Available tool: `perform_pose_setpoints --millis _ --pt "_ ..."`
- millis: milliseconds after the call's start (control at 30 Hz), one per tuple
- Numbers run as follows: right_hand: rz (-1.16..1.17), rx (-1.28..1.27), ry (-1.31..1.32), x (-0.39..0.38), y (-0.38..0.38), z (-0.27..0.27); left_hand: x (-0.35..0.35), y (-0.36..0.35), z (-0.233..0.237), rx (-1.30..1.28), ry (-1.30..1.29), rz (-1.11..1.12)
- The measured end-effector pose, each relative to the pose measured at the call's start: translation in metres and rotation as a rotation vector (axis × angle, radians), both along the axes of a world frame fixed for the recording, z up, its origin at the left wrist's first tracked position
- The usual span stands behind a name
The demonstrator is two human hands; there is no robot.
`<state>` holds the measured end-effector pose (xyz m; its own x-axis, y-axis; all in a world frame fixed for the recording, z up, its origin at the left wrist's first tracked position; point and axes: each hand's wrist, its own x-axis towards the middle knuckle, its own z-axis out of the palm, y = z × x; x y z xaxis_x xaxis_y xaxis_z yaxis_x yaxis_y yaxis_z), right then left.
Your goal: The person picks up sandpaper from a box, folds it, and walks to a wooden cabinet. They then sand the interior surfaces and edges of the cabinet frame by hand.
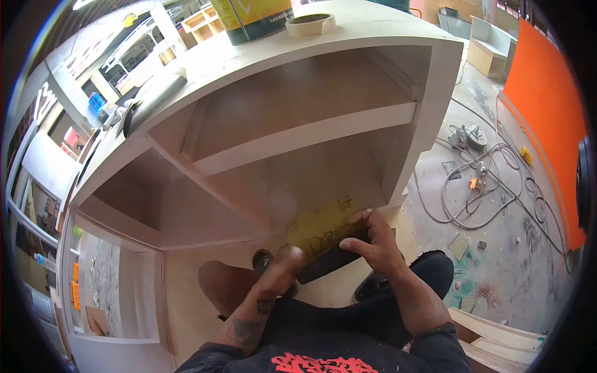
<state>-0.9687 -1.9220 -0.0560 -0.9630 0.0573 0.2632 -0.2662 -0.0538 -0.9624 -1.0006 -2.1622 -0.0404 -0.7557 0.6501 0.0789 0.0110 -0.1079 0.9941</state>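
Observation:
A yellow sheet with dark printing [323, 231], which looks like sandpaper, is held between my two hands, low in front of the white cabinet [305, 133]. My left hand [281, 271] is closed on its left end, thumb on top. My right hand [373, 242] grips its right end, with the thumb apart from the forefinger. A dark flat surface [326, 264] shows just below the sheet; whether it is joined to the sheet I cannot tell. The cabinet's open compartments lie just beyond the hands.
On the cabinet top stand a yellow and green can [255, 18] and a roll of tape [311, 25]. Coiled hoses [479, 199] lie on the floor at the right, beside an orange panel [544, 124]. Boards [497, 342] lie at the lower right.

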Motion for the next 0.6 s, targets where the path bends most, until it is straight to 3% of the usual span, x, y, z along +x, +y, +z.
perform_pose_setpoints --millis 33,67,133,200,300,400,600 --pt "-0.042 0.034 0.005 0.000 0.001 0.000 -0.001 0.000 -0.003 0.087 0.005 -0.022" --pt "-0.085 0.066 0.009 -0.001 0.001 0.000 0.001 0.004 0.001 0.258 -0.164 -0.031" --pt "-0.134 0.055 0.028 -0.001 0.001 -0.003 0.007 0.005 0.006 0.253 -0.236 0.016" --pt "-0.138 -0.020 0.076 -0.003 0.000 -0.004 0.010 0.003 0.008 -0.079 -0.019 0.125" --pt "-0.250 0.086 0.172 0.000 0.000 0.004 0.011 0.005 0.002 -0.212 -0.106 0.249" --pt "-0.125 -0.238 0.047 0.004 -0.002 0.009 0.015 0.014 0.005 -0.109 0.006 0.332" --pt "0.031 -0.438 -0.118 0.003 0.003 0.003 0.022 0.016 0.011 -0.139 0.116 0.334"
